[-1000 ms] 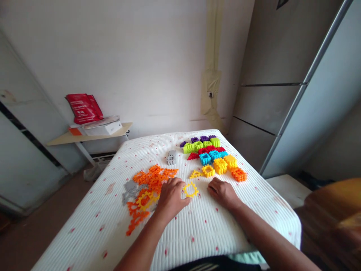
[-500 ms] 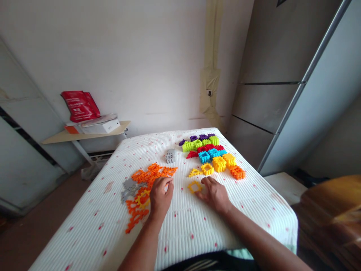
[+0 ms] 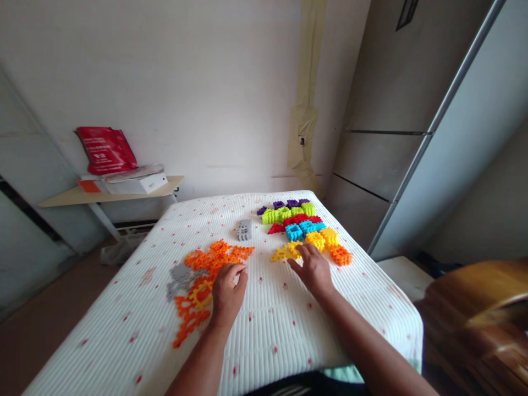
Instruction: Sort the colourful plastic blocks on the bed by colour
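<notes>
My left hand (image 3: 229,289) rests at the right edge of a loose heap of orange lattice building pieces (image 3: 220,256). Its fingers are loosely curled with the thumb beside them, and no piece shows in them. Among the orange pieces lies a yellow square piece (image 3: 201,294), with grey pieces (image 3: 180,275) to its left. My right hand (image 3: 314,269) hovers low over the cloth, thumb and fingers apart, nothing visible between them. Its fingertips are close to yellow lattice pieces (image 3: 284,252) and partly cover them; whether they touch is unclear.
Beyond my right hand stand rows of stacked pieces: yellow (image 3: 330,236), blue (image 3: 293,232), red (image 3: 276,227), green (image 3: 282,213) and purple (image 3: 291,203). An orange stack (image 3: 340,254) is at the right. A grey stack (image 3: 244,230) stands alone. A wooden chair (image 3: 478,297) is right of the table.
The single yellow square near my right hand is gone from its spot on the cloth. My right hand has moved away from me to the yellow pieces. The left hand stays beside the orange heap.
</notes>
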`<state>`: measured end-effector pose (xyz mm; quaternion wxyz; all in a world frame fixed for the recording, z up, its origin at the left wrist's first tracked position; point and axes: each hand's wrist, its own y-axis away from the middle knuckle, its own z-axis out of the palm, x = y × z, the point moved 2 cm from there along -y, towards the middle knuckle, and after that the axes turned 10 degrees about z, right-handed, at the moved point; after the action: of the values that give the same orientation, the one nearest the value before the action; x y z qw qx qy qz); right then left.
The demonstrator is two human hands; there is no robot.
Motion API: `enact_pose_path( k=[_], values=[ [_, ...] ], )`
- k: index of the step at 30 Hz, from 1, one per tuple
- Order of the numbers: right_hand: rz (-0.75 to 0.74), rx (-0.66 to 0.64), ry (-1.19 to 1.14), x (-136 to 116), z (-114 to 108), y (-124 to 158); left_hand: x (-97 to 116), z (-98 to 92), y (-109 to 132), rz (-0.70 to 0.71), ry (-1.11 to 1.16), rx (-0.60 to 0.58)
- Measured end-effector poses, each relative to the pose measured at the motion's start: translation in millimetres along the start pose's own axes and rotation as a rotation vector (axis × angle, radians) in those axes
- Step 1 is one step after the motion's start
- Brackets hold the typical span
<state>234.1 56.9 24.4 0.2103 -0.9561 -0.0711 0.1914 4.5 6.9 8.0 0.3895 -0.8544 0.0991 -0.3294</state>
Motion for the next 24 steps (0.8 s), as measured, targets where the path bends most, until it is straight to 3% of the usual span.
enact_pose_path(
  k=[9,20,24],
  values=[
    [0.146,-0.078,0.188,8,5,-17,-1,1.2,1,-0.012,0.005,-0.015],
    [0.143,-0.095,0.22,9,8,-17,-1,2.4,0,-0.006,0.009,-0.014],
    [0.074,-0.01,0.18,9,7,-15,3,-1.6,0,0.006,-0.005,0.026]
  ],
)
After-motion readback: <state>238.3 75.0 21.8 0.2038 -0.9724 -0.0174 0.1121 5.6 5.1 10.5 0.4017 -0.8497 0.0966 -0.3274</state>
